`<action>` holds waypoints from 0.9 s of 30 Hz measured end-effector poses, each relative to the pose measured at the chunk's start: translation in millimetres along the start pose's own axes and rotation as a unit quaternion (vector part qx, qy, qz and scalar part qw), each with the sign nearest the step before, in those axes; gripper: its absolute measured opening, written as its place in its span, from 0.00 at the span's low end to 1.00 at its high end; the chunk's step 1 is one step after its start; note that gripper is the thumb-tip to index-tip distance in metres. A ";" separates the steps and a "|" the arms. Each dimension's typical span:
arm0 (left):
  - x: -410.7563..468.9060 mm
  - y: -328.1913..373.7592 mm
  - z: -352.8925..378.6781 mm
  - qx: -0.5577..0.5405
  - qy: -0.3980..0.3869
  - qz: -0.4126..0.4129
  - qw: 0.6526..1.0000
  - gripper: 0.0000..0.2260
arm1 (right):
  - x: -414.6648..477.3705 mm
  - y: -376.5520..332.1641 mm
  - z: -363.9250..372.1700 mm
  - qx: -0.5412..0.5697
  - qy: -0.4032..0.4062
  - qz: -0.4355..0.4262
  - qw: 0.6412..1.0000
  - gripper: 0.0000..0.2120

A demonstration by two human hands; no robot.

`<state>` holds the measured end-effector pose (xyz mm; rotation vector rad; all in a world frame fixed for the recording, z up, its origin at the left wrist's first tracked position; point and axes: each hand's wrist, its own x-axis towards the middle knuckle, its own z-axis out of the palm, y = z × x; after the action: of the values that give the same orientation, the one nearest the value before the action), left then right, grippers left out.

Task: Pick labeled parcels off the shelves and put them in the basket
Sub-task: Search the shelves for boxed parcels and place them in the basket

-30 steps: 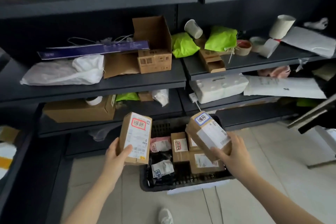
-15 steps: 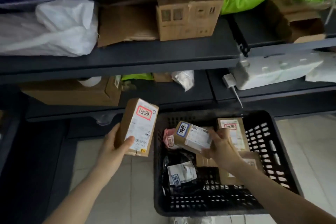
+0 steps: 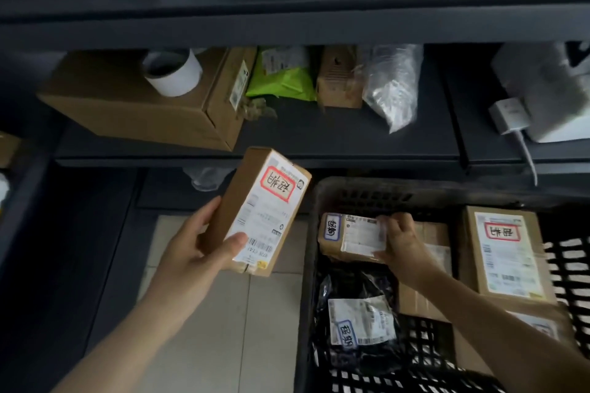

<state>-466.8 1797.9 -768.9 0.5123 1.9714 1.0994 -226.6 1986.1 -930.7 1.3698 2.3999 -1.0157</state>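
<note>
Nearly upright — parcel (image 3: 265, 210) in left hand (image 3: 198, 252) leans right.

- Two bare hands are showing up here: the left hand (image 3: 198, 252) and the right hand (image 3: 402, 242), both going uncovered, fingers and backs alike.
- The left forearm (image 3: 134, 335) is running bare from the wrist right down to the bottom edge of the shot, so any sleeve is sitting out of view.
- Same deal with the right forearm (image 3: 498, 325): it's showing bare all the way to the frame edge.
- Fingers on both hands are looking fairly slim.
- The left thumb (image 3: 238, 241) is coming through a bit blurry, so nail detail isn't really reading.
</note>
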 end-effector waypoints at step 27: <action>15.3 -5.7 26.1 0.026 -0.033 0.032 0.999 0.33 | 37.1 16.1 31.9 -0.191 0.128 -0.016 0.973 0.34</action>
<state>-454.7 1818.5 -788.4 0.6353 1.9422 1.0589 -238.9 1996.2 -979.7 1.3882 2.6251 -0.3635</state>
